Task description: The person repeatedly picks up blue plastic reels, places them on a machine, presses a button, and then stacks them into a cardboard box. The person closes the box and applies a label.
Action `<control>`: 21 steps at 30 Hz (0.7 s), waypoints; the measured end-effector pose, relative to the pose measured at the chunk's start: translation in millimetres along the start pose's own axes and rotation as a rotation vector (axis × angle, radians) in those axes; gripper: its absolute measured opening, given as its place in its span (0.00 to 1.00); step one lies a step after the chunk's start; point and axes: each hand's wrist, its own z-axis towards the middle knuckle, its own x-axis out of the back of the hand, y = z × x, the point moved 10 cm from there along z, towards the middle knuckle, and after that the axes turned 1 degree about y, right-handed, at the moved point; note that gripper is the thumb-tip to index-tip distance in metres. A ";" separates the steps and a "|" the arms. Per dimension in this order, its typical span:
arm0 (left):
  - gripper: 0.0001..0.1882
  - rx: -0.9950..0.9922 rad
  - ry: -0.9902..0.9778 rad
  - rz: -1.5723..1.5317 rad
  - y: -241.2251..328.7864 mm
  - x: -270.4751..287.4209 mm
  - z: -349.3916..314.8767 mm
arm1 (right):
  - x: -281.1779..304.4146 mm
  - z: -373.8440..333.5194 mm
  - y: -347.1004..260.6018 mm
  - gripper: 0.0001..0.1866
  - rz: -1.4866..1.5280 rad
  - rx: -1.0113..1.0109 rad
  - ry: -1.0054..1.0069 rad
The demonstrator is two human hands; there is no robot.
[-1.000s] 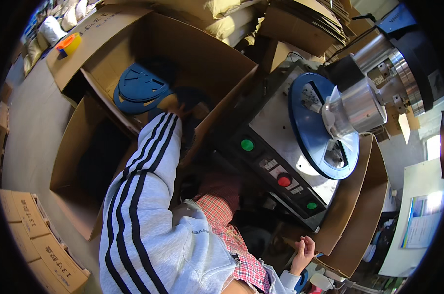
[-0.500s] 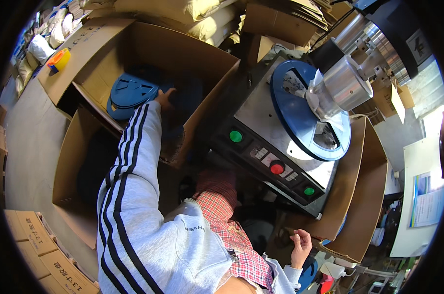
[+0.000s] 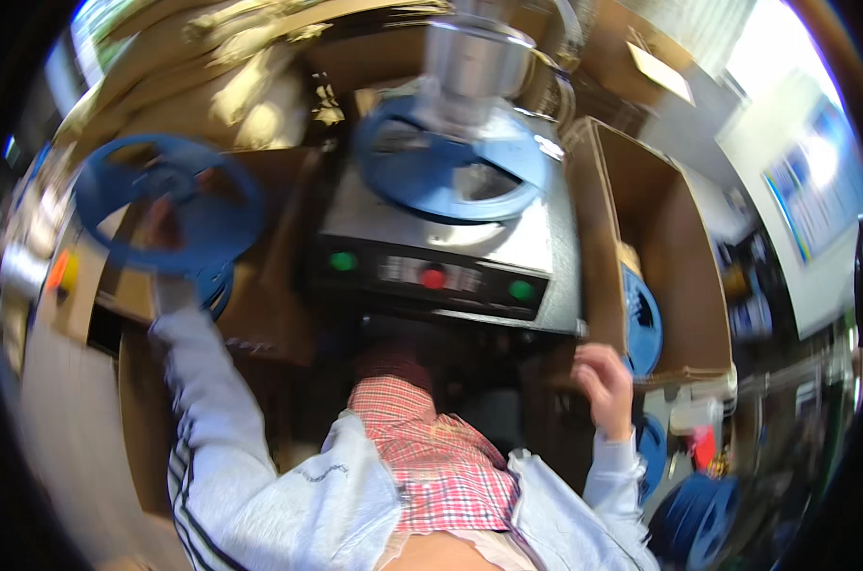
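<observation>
head view: a blue disc point(image 3: 224, 211) is gripped by the blurred fingers of the left hand point(image 3: 165, 228) above the left carton point(image 3: 284, 224), the fingers of the right hand point(image 3: 606, 388) are curled loosely, half open, near the right carton point(image 3: 598, 247), and the metal-topped machine point(image 3: 365, 224) between is backed by pale sacks point(image 3: 260, 90), with grey floor point(image 3: 74, 409) seen at left.

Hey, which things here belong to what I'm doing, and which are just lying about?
Likely in use:
Raised blue disc, in your left hand
Machine with buttons
Mounted blue disc
Metal cylinder

Apparently just lying about:
Pale sacks behind
Orange-yellow item, far left, blurred
Poster, far right
</observation>
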 end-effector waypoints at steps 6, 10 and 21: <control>0.43 0.008 -0.183 0.938 78.3 -191.9 -43.9 | 177.8 63.1 57.9 0.11 -0.015 -0.174 0.498; 0.47 -0.193 -0.525 1.665 44.6 -312.1 -67.1 | 156.0 97.5 190.4 0.28 -0.461 -0.680 0.089; 0.51 0.199 -0.867 1.766 6.7 -358.7 -90.4 | 84.8 41.9 454.5 0.72 -0.846 -0.688 -0.459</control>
